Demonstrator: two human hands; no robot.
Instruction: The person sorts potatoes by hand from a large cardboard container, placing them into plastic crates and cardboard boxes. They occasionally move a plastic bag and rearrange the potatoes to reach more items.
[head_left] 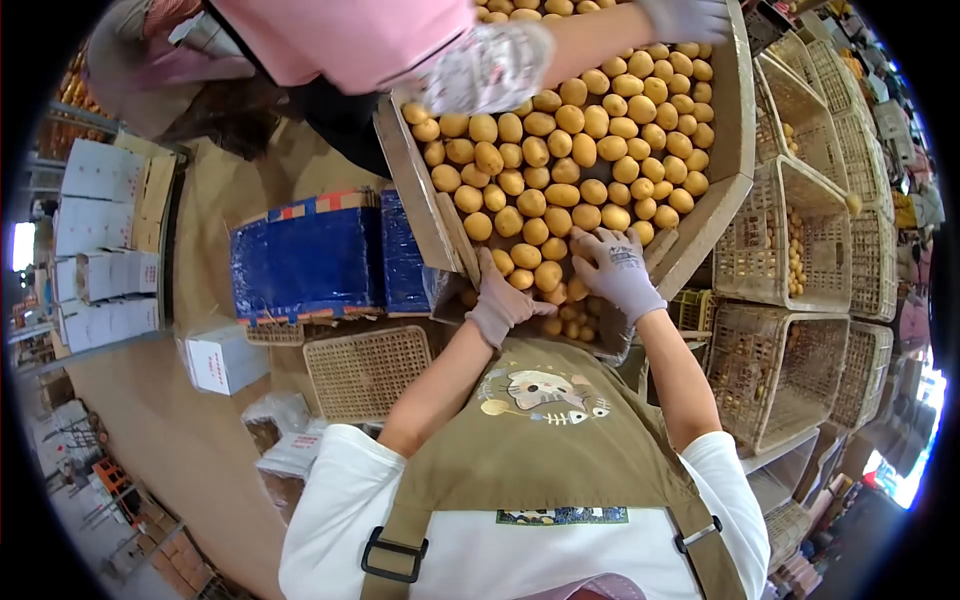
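A wooden sorting trough [712,215] slopes in front of me, filled with yellow-brown oval fruits [565,170]. My left hand [500,302], in a light grey glove, is at the trough's lower left corner with thumb and fingers apart, beside the lowest fruits. My right hand [618,270], gloved too, lies over fruits at the lower right, fingers spread and touching their tops. Between and below my hands, more fruits [578,322] sit in a container, partly hidden by my apron [545,440].
A co-worker in pink [350,40] reaches a gloved hand [688,18] across the trough's far end. Stacked plastic crates [790,235] line the right side. On the left are blue-wrapped boxes [305,262], a tan crate [368,372] and a white carton [225,360].
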